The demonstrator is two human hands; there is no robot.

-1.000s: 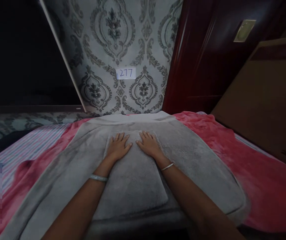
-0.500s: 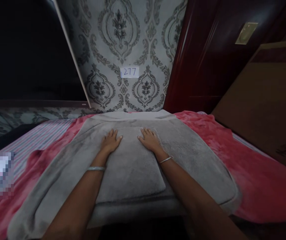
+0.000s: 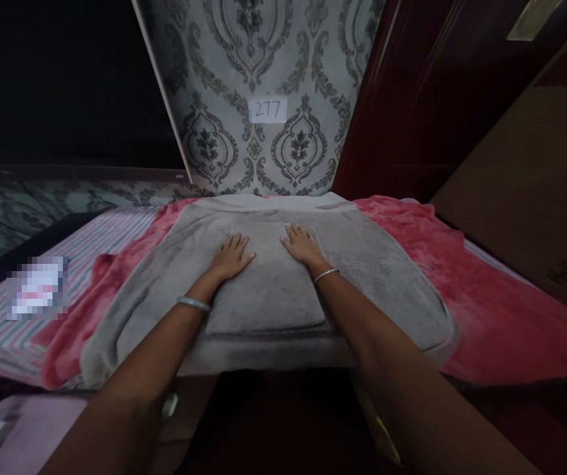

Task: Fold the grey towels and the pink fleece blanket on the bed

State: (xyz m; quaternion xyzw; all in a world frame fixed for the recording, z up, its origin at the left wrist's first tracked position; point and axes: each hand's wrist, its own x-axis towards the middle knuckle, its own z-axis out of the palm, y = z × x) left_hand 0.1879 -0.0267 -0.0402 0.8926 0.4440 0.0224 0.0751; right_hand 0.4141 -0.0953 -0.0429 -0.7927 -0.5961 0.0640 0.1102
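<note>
At the frame's centre, a folded grey fleece (image 3: 268, 300) lies on a larger grey blanket (image 3: 387, 280), with the left hand (image 3: 230, 258) and right hand (image 3: 305, 247) palm-down near its far edge, fingers (image 3: 235, 243) spread.

Striped-covered surface (image 3: 98, 241): red blanket (image 3: 501, 316) spread on it, grey blanket (image 3: 268, 297) atop red, pixelated item (image 3: 38, 288) at left.

Clock centred on gray plush square (image 3: 268, 300). Passable: gap between left hand (image 3: 232, 256) and right hand (image 3: 301, 245), way in from 6. Low side lanes over gray plush blanket (image 3: 382, 264): 3 and 9, outboard of hands. Blockers: patterned wall (image 3: 253, 148) at 12, television (image 3: 65, 86) at 10, cardboard box (image 3: 535, 145) at 2, right forearm (image 3: 402, 382) 4-5, left forearm (image 3: 139, 373) 7-8.
</note>
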